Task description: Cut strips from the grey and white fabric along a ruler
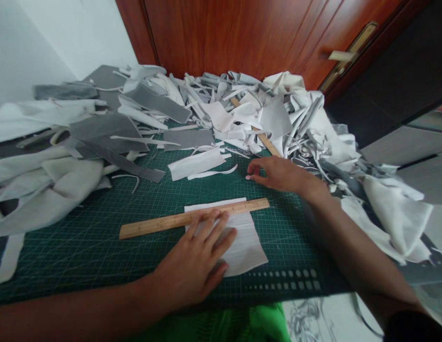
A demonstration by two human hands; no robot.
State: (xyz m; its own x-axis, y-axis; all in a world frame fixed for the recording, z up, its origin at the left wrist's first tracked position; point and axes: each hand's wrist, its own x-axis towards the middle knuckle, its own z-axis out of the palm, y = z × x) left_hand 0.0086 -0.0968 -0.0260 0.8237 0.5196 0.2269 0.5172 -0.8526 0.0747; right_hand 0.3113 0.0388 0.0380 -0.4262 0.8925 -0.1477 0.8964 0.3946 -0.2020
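Observation:
My left hand [197, 256] lies flat with fingers spread, pressing on a wooden ruler [145, 227] and on the off-white sheet beneath it. This sheet [247, 242] looks like thin leather or cloth; a narrow strip of it shows beyond the ruler's far edge. Over the mat, right of the ruler's far side, my right hand [276, 173] is close to the scrap pile. Its thumb and forefinger are bent and apart, with nothing visible between them. A cut white piece [196, 164] and a thin curved strip [215, 174] lie left of that hand.
A green gridded cutting mat [99, 256] covers the table. White and grey scraps [238, 95] are heaped along the back, with a second wooden strip [267, 142] among them. Folded pale material [53, 185] lies left, more [395, 213] right. Behind stands a wooden door [221, 38].

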